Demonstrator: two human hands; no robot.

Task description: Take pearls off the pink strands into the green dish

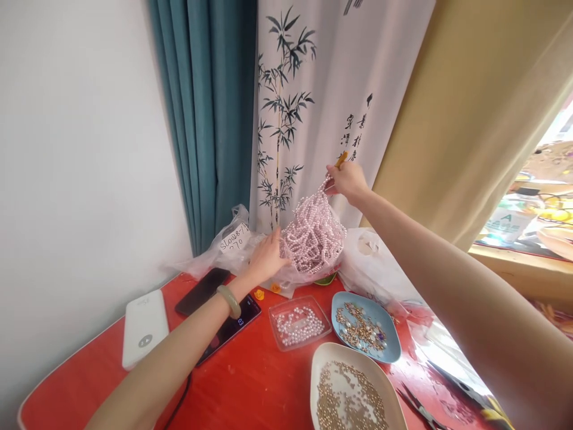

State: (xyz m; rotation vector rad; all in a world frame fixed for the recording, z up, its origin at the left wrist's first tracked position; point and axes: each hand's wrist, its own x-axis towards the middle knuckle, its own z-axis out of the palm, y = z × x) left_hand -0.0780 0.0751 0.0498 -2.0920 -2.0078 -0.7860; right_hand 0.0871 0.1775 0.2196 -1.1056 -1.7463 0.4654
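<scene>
A bundle of pale pink bead strands (313, 236) fills a clear plastic bag (290, 278) at the back of the table. My left hand (267, 258), with a pale bangle on its wrist, grips the near left side of the bag, its thumb toward the beads. Above the bag, my right hand (347, 180) is closed on the top of the strands and pulls them upward. A short orange-yellow piece (341, 160), perhaps a tool handle, sticks out above its fingers; the rest of it is hidden.
A clear box (274, 334) of pearl beads, a blue plate (394, 352) of mixed beads and a cream plate (320, 358) of gold beads stand in front. Pliers (421, 406) lie at the right; a phone (233, 331) and a white power bank (145, 325) at the left.
</scene>
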